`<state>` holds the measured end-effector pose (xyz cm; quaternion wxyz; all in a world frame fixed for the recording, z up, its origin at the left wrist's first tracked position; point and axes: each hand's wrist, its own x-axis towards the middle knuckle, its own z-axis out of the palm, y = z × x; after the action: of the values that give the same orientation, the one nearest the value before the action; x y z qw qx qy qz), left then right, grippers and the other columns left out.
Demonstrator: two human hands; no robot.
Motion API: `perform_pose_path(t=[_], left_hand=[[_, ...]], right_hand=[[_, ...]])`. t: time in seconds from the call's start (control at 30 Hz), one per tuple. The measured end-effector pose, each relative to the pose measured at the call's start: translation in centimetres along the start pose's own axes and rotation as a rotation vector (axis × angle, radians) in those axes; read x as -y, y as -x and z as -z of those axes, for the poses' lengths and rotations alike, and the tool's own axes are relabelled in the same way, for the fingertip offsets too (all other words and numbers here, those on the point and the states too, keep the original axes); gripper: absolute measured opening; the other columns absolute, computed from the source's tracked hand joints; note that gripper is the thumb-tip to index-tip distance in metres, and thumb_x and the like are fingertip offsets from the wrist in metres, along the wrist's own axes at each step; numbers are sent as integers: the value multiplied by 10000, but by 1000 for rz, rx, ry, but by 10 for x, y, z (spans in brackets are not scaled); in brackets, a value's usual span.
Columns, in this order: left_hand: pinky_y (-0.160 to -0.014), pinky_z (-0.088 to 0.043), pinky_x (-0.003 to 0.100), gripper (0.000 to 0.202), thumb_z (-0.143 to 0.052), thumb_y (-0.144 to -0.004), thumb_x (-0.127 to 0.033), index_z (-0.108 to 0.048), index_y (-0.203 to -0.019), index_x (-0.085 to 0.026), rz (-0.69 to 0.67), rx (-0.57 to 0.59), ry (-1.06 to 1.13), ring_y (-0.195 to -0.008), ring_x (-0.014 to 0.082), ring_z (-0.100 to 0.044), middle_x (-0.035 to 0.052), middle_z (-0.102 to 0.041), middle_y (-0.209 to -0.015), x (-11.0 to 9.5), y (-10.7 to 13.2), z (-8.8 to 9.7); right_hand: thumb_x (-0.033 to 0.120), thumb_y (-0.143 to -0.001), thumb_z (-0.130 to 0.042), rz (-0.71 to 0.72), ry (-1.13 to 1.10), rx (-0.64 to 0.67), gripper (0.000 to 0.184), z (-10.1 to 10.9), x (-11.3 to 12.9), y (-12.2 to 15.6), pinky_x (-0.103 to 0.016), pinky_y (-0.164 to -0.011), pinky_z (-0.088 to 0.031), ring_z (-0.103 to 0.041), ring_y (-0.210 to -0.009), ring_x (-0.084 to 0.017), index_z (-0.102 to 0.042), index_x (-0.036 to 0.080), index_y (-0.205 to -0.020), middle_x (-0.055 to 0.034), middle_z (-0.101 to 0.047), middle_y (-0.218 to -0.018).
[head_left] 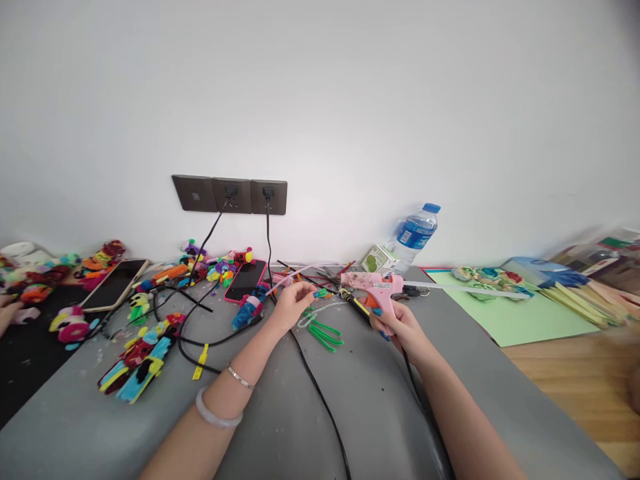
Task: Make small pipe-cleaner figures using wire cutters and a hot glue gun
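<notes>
My right hand (397, 327) is wrapped round the handle of a pink hot glue gun (383, 287). A long whitish glue stick (465, 289) sticks out of its back, and its nozzle end points left. Pinched between the fingertips of my left hand (295, 303) is a small green piece (323, 293), apparently pipe cleaner, just left of the glue gun. Bent green pipe cleaners (325, 333) lie on the grey table below it. Scissors (327, 275) and a black-and-yellow tool (357, 307) lie around the gun, partly covered.
Colourful pipe-cleaner figures (140, 360) and two phones, one pink-edged (246, 280), lie left among black cables (315, 380). A water bottle (417, 233) and small box (379, 259) stand by the wall. Green paper (520, 323) lies right. Another person's hand (6, 313) shows far left.
</notes>
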<state>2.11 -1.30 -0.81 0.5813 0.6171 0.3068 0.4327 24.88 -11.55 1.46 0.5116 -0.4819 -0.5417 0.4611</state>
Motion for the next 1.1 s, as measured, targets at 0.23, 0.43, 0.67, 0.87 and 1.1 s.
perform_pose_path(t=[0.23,0.43,0.67,0.87,1.1], left_hand=[[-585,-440,233,218,-646,-752,-348,-595,-842,-157,0,-19,-8,-620,121,-558,-6,-587,-699,-3,1,1],[-557,-400,221,225,-644,-747,-356,-590,-837,-157,-6,11,2,-601,111,-527,-8,-565,-689,-8,3,0],[-523,-341,203,264,-660,-716,-384,-584,-813,-150,-15,11,4,-567,90,-453,-10,-545,-682,-14,4,-2],[-533,-359,210,262,-646,-724,-392,-583,-813,-154,-13,11,-9,-584,99,-468,-6,-544,-690,-14,5,-2],[-533,-368,211,248,-646,-736,-379,-589,-819,-153,-20,11,-16,-589,102,-482,0,-562,-699,-13,5,-1]], right_hand=[[524,-896,-523,11,101,69,373,14,-7,1,-270,-499,-243,-296,-470,-101,-602,162,-933,57,-394,-487],[508,-912,-505,18,149,126,366,14,-14,-1,-264,-495,-235,-297,-467,-98,-596,155,-947,59,-413,-497],[527,-909,-499,33,169,122,392,15,-14,-1,-264,-509,-262,-306,-465,-97,-601,149,-929,61,-416,-488],[535,-901,-511,27,203,103,377,12,-10,1,-270,-529,-280,-319,-464,-105,-592,167,-886,61,-417,-479],[570,-889,-504,40,216,120,403,10,-6,1,-272,-537,-279,-326,-467,-109,-575,177,-837,56,-423,-469]])
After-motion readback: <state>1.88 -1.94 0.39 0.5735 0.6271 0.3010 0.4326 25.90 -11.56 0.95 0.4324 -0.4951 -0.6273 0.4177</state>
